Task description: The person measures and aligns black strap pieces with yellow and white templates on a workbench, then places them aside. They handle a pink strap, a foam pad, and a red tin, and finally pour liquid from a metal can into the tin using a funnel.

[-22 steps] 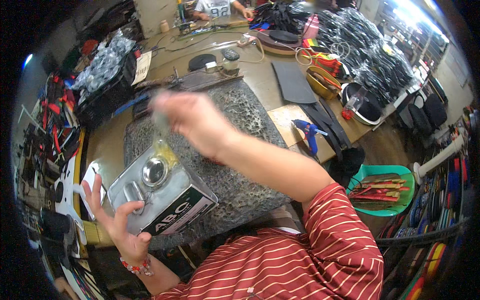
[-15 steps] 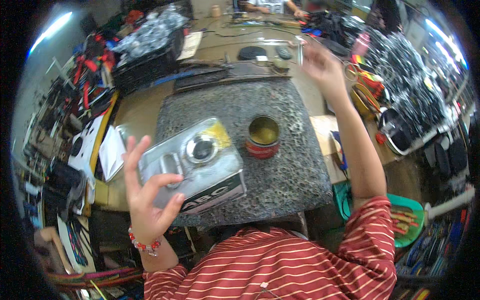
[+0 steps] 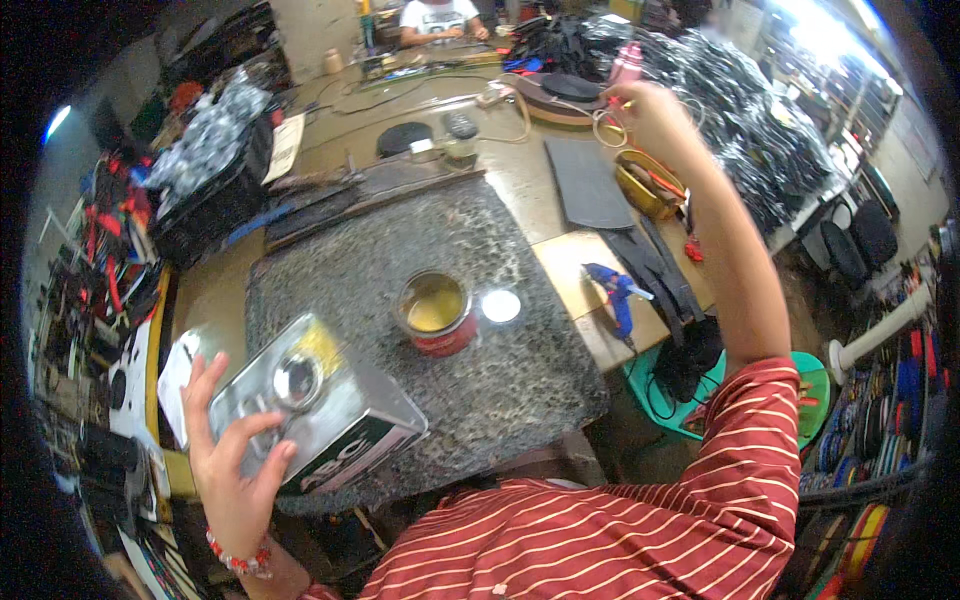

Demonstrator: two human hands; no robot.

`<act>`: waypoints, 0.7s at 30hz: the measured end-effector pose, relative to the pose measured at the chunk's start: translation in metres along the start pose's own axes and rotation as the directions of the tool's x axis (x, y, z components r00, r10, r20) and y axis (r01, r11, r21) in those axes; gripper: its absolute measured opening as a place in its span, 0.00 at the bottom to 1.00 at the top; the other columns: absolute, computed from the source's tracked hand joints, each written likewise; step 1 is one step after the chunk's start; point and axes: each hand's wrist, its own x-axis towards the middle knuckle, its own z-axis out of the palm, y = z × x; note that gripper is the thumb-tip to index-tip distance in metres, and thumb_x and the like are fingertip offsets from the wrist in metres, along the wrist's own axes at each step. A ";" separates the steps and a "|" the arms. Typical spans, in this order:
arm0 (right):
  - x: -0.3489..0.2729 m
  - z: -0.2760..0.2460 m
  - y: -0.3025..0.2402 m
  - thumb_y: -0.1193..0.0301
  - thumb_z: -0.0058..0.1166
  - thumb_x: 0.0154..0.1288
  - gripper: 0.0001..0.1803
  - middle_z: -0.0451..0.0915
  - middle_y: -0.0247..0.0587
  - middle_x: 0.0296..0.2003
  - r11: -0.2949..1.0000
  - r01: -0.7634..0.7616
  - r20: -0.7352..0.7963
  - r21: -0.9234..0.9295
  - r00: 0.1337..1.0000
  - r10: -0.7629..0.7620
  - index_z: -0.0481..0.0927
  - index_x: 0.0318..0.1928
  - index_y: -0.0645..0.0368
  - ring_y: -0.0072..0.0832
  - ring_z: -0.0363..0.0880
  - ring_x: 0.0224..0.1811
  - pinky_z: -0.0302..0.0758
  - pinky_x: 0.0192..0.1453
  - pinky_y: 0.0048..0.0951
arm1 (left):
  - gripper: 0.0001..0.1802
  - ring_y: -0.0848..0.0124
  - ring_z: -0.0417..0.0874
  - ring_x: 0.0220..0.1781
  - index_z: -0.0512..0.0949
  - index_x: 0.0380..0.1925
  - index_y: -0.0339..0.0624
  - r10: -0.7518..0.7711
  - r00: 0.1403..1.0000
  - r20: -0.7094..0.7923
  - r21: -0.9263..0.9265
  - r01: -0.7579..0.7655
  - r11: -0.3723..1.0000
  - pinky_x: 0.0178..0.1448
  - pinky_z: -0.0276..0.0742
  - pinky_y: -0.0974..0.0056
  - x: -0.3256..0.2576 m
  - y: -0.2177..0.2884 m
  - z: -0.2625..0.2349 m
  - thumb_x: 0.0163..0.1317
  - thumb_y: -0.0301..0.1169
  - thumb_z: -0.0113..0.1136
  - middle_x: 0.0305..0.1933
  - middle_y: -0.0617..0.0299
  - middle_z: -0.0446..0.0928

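A rectangular metal can (image 3: 345, 385) with a round screw cap stands at the left of the dark speckled stone slab (image 3: 520, 375). My left hand (image 3: 235, 455) is at its top handle, fingers spread and thumb beside the handle. A small red tin (image 3: 442, 340) without a lid, with yellowish stuff inside, sits upright on the slab. Beside it lies a round white spot or disc (image 3: 500, 306). My right hand (image 3: 650, 110) is stretched far forward to the right, near some tan loops (image 3: 610, 128) and a pink bottle-like thing (image 3: 627, 62). Its bent fingertips are too blurred to make out.
A blue glue gun (image 3: 618, 295) lies on a pale board right of the slab, beside dark strips. Beyond are a gold oval container (image 3: 645, 185), a glass jar (image 3: 460, 135) and heaped shiny black material (image 3: 720, 90). A person (image 3: 440, 20) sits at the far end.
My view has swung right, so the slab, can and tin appear further left. My right arm has reached further out to the right. My left hand stays at the can's handle.
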 end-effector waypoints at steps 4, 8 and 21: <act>-0.003 -0.011 0.155 0.68 0.50 0.58 0.12 0.81 0.59 0.32 0.791 -0.258 0.096 -0.555 0.925 0.369 0.81 0.33 0.64 0.49 0.81 0.40 0.77 0.45 0.45 | 0.09 0.43 0.56 0.72 0.79 0.26 0.41 -0.092 0.994 0.062 -0.081 0.097 0.992 0.72 0.46 0.44 0.003 0.003 0.006 0.41 0.23 0.67 0.66 0.49 0.65; -0.074 0.077 0.278 0.58 0.53 0.59 0.21 0.80 0.61 0.39 0.737 -0.467 0.198 -0.488 0.763 0.615 0.80 0.40 0.66 0.50 0.80 0.45 0.74 0.52 0.46 | 0.07 0.45 0.57 0.72 0.74 0.22 0.39 -0.155 0.986 0.068 0.057 0.151 0.987 0.73 0.45 0.43 0.010 0.014 0.011 0.44 0.23 0.64 0.64 0.49 0.66; -0.079 0.152 0.423 0.62 0.62 0.55 0.17 0.80 0.49 0.21 0.766 -0.489 0.163 -0.417 0.789 0.592 0.82 0.27 0.68 0.36 0.79 0.24 0.72 0.32 0.41 | 0.05 0.59 0.71 0.56 0.66 0.30 0.38 -0.350 0.906 -0.240 -0.107 0.333 0.937 0.62 0.62 0.61 -0.019 -0.018 -0.028 0.65 0.25 0.47 0.56 0.50 0.69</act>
